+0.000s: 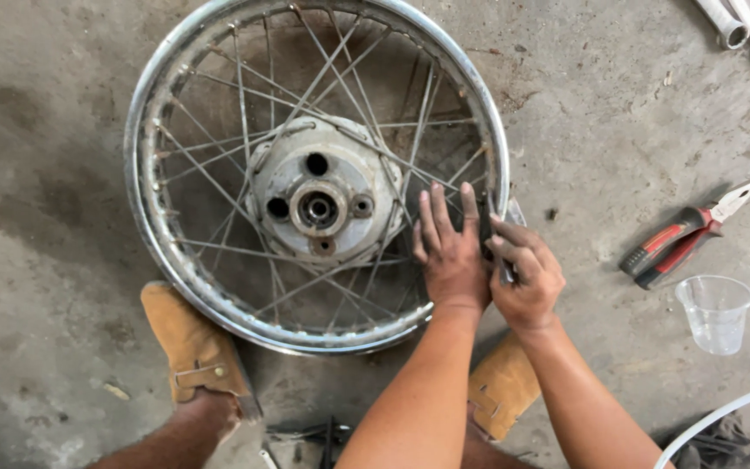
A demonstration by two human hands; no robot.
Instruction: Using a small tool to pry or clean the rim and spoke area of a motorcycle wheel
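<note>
Working a spoke at the wheel's right rim

The wheel (316,174) lies flat on the floor; left hand (451,252) presses open on the spokes (219,174), right hand (524,271) pinches a small tool (509,243) at the rim. Steadying firmly seems wise.

Rusty chrome spoked wheel (219,287) lies flat on concrete.

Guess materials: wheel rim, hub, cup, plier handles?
Wheel rim: looks like chromed steel, bright and mirror-like with rust specks inside. Hub: probably cast aluminium, dull grey matte. Cup: clear plastic, see-through and thin-walled. Plier handles: likely rubber or plastic grips, red and black. Both hands work at the rim.
</note>
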